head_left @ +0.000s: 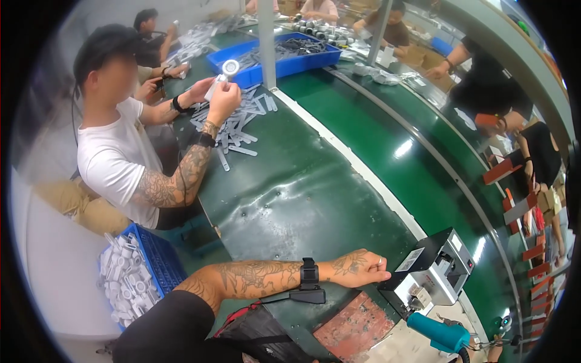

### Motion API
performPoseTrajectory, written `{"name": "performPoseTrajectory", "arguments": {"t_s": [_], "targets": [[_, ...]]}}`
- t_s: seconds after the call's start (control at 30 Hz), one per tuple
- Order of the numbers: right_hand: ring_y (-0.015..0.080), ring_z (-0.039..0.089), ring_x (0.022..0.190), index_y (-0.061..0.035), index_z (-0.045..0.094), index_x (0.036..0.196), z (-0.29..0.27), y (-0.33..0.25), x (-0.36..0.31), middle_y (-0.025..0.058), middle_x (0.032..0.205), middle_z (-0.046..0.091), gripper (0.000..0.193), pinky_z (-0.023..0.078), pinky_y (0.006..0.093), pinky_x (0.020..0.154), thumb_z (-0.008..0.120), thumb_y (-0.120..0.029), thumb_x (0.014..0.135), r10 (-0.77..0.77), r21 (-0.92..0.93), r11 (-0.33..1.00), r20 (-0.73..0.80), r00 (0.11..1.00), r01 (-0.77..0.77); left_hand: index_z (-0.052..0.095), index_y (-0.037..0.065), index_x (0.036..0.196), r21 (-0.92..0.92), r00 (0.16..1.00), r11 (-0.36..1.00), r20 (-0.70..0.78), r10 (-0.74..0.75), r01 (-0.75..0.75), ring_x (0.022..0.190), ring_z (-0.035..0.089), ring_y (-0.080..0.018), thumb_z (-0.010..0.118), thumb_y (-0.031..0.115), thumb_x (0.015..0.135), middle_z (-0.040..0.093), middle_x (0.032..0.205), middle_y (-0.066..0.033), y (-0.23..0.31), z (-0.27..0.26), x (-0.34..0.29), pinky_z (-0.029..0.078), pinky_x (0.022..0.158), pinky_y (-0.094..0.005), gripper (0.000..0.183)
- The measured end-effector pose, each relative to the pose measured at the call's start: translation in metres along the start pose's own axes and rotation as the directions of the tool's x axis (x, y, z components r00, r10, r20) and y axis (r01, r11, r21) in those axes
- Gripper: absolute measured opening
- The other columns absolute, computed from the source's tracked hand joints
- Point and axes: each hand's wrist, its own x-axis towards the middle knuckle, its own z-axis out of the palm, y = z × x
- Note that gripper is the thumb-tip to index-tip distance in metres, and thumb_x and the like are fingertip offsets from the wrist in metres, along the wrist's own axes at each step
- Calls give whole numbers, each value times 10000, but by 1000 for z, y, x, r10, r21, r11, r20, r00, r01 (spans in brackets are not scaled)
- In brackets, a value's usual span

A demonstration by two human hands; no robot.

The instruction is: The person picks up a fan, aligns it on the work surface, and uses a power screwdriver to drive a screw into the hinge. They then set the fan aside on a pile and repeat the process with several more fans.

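Left hand (358,268), loosely clenched, sits beside the screw feeder (417,275), lower right; right hand's state cannot be told.

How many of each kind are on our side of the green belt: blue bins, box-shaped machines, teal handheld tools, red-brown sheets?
Blue bins: 2
Box-shaped machine: 1
Teal handheld tool: 1
Red-brown sheet: 1
Total: 5

Head-worn fisheye looks down across the workbench (284,212).
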Motion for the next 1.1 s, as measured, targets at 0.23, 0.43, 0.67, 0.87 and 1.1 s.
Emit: {"name": "performPoseTrajectory", "arguments": {"t_s": [0.23, 0.43, 0.67, 0.87, 1.1], "targets": [[301, 456, 548, -70, 468, 636, 0, -3, 5, 117, 615, 395, 345, 354, 423, 515, 717, -77, 876, -7, 9, 1000, -15, 1000, 7, 632, 60, 830, 1, 1000, 1000, 1, 29, -29, 563, 526, -112, 613, 392, 1037, 566, 609, -15, -4, 0, 2, 414, 554, -321, 391], [302, 454, 546, -73, 474, 635, 1, 2, -2, 115, 612, 395, 346, 355, 422, 515, 711, -96, 887, -4, -9, 1000, 59, 998, 5, 664, 49, 869, 16, 1000, 1000, 28, 2, -3, 569, 546, -113, 613, 398, 1035, 595, 626, -19, 0, -2, 1, 429, 563, -314, 390], [296, 457, 544, -74, 481, 633, 5, -3, 6, 115, 608, 396, 356, 356, 418, 506, 712, -119, 901, -31, 9, 999, -70, 997, 32, 667, 43, 875, 9, 1000, 1000, 26, 12, -12, 578, 552, -103, 610, 382, 1039, 611, 636, -19, -5, -4, -2, 434, 567, -305, 381], [297, 454, 543, -75, 475, 637, 1, -1, 6, 113, 606, 397, 345, 353, 418, 513, 725, -89, 874, -21, 16, 1000, -69, 997, 23, 669, 41, 880, 21, 999, 1000, 48, 11, -12, 577, 551, -106, 611, 383, 1039, 613, 642, -20, -1, 0, 5, 433, 566, -310, 382], [290, 447, 529, -82, 464, 628, 3, 2, 0, 108, 600, 396, 358, 343, 418, 508, 724, -85, 874, -18, 32, 999, -12, 1000, 18, 688, 50, 960, 23, 1000, 1000, 27, 10, -11, 572, 537, -117, 599, 337, 1044, 582, 629, -19, -3, -1, 0, 423, 569, -317, 313]]}}
